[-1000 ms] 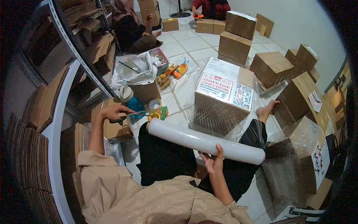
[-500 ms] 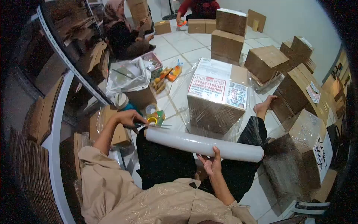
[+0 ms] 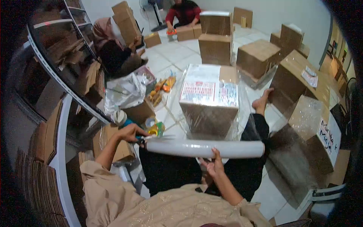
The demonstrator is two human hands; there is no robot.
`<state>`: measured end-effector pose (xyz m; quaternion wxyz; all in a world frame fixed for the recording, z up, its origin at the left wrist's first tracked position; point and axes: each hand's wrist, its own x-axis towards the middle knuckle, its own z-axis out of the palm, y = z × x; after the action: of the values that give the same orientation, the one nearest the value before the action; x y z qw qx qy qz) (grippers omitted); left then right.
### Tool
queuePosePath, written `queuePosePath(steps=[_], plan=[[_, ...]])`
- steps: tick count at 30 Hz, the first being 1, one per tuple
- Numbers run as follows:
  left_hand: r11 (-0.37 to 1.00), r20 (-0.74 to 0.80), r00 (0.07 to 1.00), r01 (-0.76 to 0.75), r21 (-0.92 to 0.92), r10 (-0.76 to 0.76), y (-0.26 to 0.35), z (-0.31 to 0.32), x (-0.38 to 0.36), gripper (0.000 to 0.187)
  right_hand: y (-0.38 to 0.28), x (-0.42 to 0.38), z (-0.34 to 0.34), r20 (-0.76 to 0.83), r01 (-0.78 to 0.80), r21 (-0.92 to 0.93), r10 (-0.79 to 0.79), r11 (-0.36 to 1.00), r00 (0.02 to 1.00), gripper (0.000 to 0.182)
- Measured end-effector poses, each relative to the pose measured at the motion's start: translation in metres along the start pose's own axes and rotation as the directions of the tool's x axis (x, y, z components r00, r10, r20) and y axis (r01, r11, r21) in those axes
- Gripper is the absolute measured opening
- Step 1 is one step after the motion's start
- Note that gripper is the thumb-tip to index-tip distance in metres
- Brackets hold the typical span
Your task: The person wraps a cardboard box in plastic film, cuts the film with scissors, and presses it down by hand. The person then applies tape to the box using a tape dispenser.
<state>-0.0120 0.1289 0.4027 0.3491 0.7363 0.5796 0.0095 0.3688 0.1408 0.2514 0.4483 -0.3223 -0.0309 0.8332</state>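
A long roll of clear stretch film (image 3: 181, 148) lies level across my lap. My right hand (image 3: 216, 166) grips it from below near its middle, with the thumb on its near side. At the roll's left end, my left hand (image 3: 130, 134) is closed on a pair of scissors (image 3: 160, 137), whose blades point right along the roll's upper edge. Just beyond the roll stands a cardboard box (image 3: 208, 118) wrapped in film, with a printed red and white label (image 3: 202, 92) on top. Loose film hangs around this box.
Rolls of tape (image 3: 153, 130) and a carton with a white plastic bag (image 3: 124, 92) sit to the left. Wrapped cartons (image 3: 310, 136) stand on the right. A metal shelf (image 3: 60, 151) borders the left. Two people (image 3: 183, 15) sit further back.
The view has shifted, showing more of the back of the room. The roll has turned from slanting down rightward to nearly level. Both hands keep their hold.
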Motion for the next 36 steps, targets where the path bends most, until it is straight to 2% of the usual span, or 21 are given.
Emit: queuePosePath(steps=[3,6,9,13,15,16,19,20,23,25,30,32,33,35,36], plan=[[0.995,0.030,0.995,0.096,-0.023,-0.095,0.011,-0.001,0.002,0.059,0.001,-0.001,0.001,-0.013,-0.020,0.010,0.020,1.000,1.000,0.071],[0.996,-0.035,0.998,-0.046,-0.073,0.044,0.033,-0.001,0.006,0.060,0.002,0.001,-0.001,-0.030,-0.032,-0.022,0.031,0.999,0.999,0.068],[0.999,-0.028,0.999,-0.044,-0.010,0.044,0.029,0.000,0.011,0.055,0.002,0.002,0.000,-0.025,-0.035,-0.029,0.035,0.999,0.999,0.069],[0.999,0.019,1.000,0.011,0.031,-0.011,0.027,-0.002,0.019,0.059,0.002,0.003,-0.001,-0.016,-0.019,-0.040,0.019,0.999,1.000,0.067],[0.991,-0.012,0.991,-0.136,0.017,0.136,0.019,0.004,0.021,0.061,0.003,0.004,-0.003,-0.014,-0.011,-0.033,0.010,0.999,1.000,0.067],[0.988,-0.018,0.988,-0.154,-0.008,0.154,0.015,0.009,0.025,0.059,0.004,0.005,-0.004,-0.012,-0.006,-0.028,0.005,1.000,1.000,0.066],[0.997,0.029,0.996,-0.079,-0.005,0.079,0.037,0.005,0.026,0.055,0.004,0.006,-0.005,0.011,-0.002,-0.012,0.002,1.000,1.000,0.065],[0.993,0.012,0.994,-0.113,0.039,0.113,0.037,0.004,0.028,0.054,0.004,0.006,-0.005,-0.002,-0.004,-0.005,0.004,1.000,1.000,0.065],[0.996,0.061,0.995,-0.079,0.031,0.077,0.037,0.008,0.037,0.054,0.003,0.005,-0.004,-0.001,0.011,-0.020,-0.011,1.000,1.000,0.065],[0.949,-0.036,0.949,-0.311,0.054,0.313,0.042,0.015,0.043,0.056,0.002,0.001,-0.001,-0.009,0.011,-0.025,-0.011,1.000,1.000,0.065],[0.978,0.047,0.977,-0.210,0.019,0.209,0.080,0.013,0.055,0.063,0.005,0.003,-0.002,0.005,0.021,-0.028,-0.021,0.999,1.000,0.068],[0.989,0.113,0.988,-0.112,0.092,0.102,0.097,0.012,0.063,0.054,0.005,0.002,-0.003,-0.007,0.022,-0.009,-0.022,1.000,1.000,0.066],[0.989,0.118,0.988,-0.114,0.094,0.103,0.099,0.016,0.068,0.054,0.005,0.003,-0.003,-0.001,0.024,-0.007,-0.024,1.000,1.000,0.066],[0.954,0.012,0.965,-0.261,0.150,0.262,0.102,0.024,0.077,0.053,0.005,0.003,-0.003,0.006,0.031,0.000,-0.031,1.000,0.999,0.066],[0.952,0.021,0.964,-0.265,0.153,0.265,0.106,0.023,0.081,0.053,0.005,0.003,-0.003,0.012,0.036,-0.007,-0.036,0.999,0.999,0.066]])
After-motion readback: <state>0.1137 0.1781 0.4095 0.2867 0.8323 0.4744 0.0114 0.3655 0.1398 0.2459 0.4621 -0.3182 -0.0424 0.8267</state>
